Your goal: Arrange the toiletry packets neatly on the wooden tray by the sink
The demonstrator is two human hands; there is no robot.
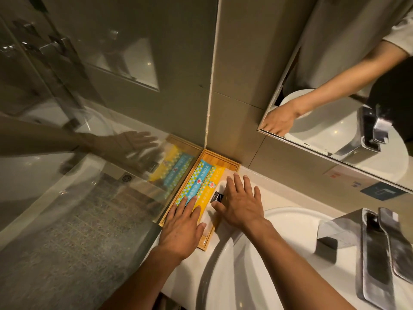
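Both hands (182, 229) (241, 203) flat on packets (196, 182) in wooden tray (223, 161), seemingly side by side

White counter (263, 193) runs along tiled wall. Wooden tray (223, 161) sits on counter in corner, against glass partition, just left of sink basin (290, 220). Chrome faucet (377, 249) stands on counter right of basin.

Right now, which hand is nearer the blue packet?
Left. The left hand has fingertips on the blue packet's near end; the right hand lies flat beyond the yellow packet.
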